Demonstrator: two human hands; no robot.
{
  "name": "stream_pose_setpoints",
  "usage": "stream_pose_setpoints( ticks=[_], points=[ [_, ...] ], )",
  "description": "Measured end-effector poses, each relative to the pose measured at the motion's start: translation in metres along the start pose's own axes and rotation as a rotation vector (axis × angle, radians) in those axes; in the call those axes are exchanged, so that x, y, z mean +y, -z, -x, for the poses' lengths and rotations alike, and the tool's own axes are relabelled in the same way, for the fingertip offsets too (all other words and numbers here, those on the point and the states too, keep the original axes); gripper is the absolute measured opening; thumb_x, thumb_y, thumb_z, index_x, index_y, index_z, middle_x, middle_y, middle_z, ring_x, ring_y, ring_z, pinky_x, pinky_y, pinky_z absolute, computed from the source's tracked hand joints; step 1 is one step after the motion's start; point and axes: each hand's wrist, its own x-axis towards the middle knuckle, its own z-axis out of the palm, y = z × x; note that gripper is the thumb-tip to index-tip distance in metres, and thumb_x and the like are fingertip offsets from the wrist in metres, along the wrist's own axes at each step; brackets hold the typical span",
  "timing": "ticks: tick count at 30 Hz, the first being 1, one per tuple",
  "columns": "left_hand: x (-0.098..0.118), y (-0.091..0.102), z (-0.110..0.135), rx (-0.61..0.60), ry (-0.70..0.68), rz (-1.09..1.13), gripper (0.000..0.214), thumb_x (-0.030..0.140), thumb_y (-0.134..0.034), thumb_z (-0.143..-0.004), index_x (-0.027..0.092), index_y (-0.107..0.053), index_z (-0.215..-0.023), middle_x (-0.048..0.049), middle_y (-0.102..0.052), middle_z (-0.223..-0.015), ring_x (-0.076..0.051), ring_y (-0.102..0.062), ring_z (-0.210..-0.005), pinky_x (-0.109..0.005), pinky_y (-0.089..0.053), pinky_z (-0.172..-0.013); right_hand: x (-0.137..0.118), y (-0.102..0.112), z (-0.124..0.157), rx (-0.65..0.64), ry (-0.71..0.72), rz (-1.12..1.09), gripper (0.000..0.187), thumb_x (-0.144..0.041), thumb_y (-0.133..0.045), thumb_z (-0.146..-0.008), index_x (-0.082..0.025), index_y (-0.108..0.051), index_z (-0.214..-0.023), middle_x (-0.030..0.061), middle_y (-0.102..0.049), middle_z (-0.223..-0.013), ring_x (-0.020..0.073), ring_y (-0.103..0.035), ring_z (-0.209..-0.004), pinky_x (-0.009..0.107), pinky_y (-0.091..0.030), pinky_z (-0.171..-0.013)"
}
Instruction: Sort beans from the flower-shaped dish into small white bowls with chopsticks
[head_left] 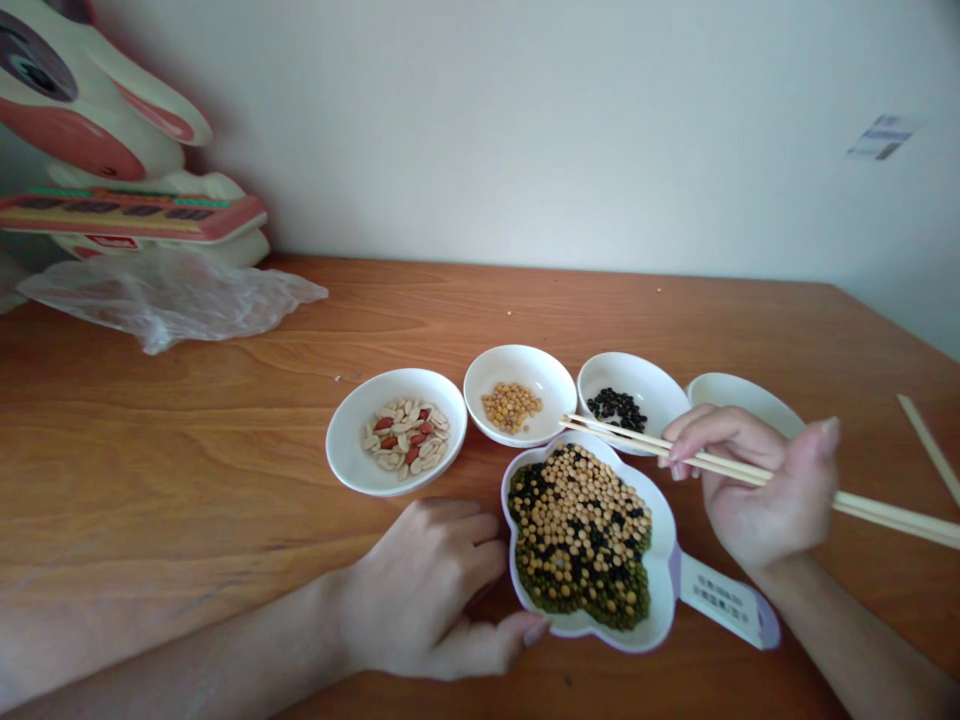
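My right hand (765, 480) is closed around a pair of light wooden chopsticks (739, 466). Their tips nearly meet beside the bowl of yellow beans, above the far rim of a scalloped white dish with a lilac edge and labelled handle (664, 600); I see no bean between them. In that dish lie mixed soybeans (581, 490), black beans (529, 490) and green mung beans (551, 598). My left hand (442, 590) grips the dish's left side, fingers curled at its wall and thumb by the front rim.
Behind the dish stand white bowls: one with peanuts (409, 435), one with yellow beans (511, 405), one with black beans (619, 408), and another bowl (742, 395) partly behind my right hand. A plastic bag (172, 300) and dog-shaped toy keyboard (135, 215) are back left. A lone stick (930, 450) lies right.
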Motion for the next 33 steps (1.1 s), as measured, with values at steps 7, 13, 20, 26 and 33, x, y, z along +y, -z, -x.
stream_pose_setpoints(
  ticks=[7,13,20,26,33],
  points=[
    [-0.0003,-0.0027,0.0008,0.009,-0.010,-0.007,0.046,0.052,-0.050,-0.107,0.020,-0.062,-0.075,-0.0025,-0.065,-0.074,-0.018,-0.056,-0.063,-0.037,-0.036,-0.059,0.0026,-0.0016,0.0020,0.013,0.005,0.004,0.077,-0.069,-0.030,-0.110,-0.024,-0.079,-0.072,0.0068,-0.069,-0.067,0.0200,-0.058,-0.060,0.038,-0.040,-0.056],
    [-0.0005,-0.0019,0.0019,0.009,0.000,-0.004,0.046,0.052,-0.052,-0.106,0.020,-0.062,-0.074,-0.0030,-0.065,-0.073,-0.018,-0.057,-0.062,-0.037,-0.037,-0.058,0.0014,-0.0069,0.0028,0.032,0.006,0.017,0.075,-0.070,-0.032,-0.109,-0.024,-0.078,-0.071,0.0062,-0.067,-0.064,0.0196,-0.056,-0.056,0.038,-0.039,-0.055],
    [0.0005,-0.0004,0.0002,0.002,-0.003,-0.009,0.046,0.052,-0.051,-0.107,0.020,-0.063,-0.076,-0.0039,-0.066,-0.075,-0.019,-0.058,-0.063,-0.036,-0.037,-0.059,0.0032,-0.0060,0.0041,0.021,-0.001,0.010,0.068,-0.065,-0.039,-0.109,-0.024,-0.080,-0.073,0.0067,-0.068,-0.067,0.0209,-0.057,-0.060,0.038,-0.040,-0.055],
    [0.0010,-0.0004,0.0000,0.001,-0.011,-0.010,0.045,0.050,-0.051,-0.107,0.020,-0.062,-0.076,-0.0043,-0.067,-0.075,-0.018,-0.058,-0.064,-0.035,-0.037,-0.060,0.0040,-0.0061,0.0048,0.027,-0.001,0.004,0.064,-0.062,-0.042,-0.110,-0.026,-0.081,-0.075,0.0058,-0.068,-0.067,0.0200,-0.056,-0.057,0.037,-0.040,-0.053],
    [0.0016,0.0008,-0.0002,0.012,-0.017,-0.011,0.043,0.048,-0.052,-0.107,0.020,-0.062,-0.075,-0.0042,-0.066,-0.074,-0.018,-0.058,-0.063,-0.035,-0.039,-0.058,0.0042,-0.0059,0.0056,0.039,-0.009,0.039,0.061,-0.063,-0.043,-0.109,-0.025,-0.080,-0.077,0.0056,-0.070,-0.067,0.0203,-0.058,-0.056,0.036,-0.042,-0.052]
  ],
)
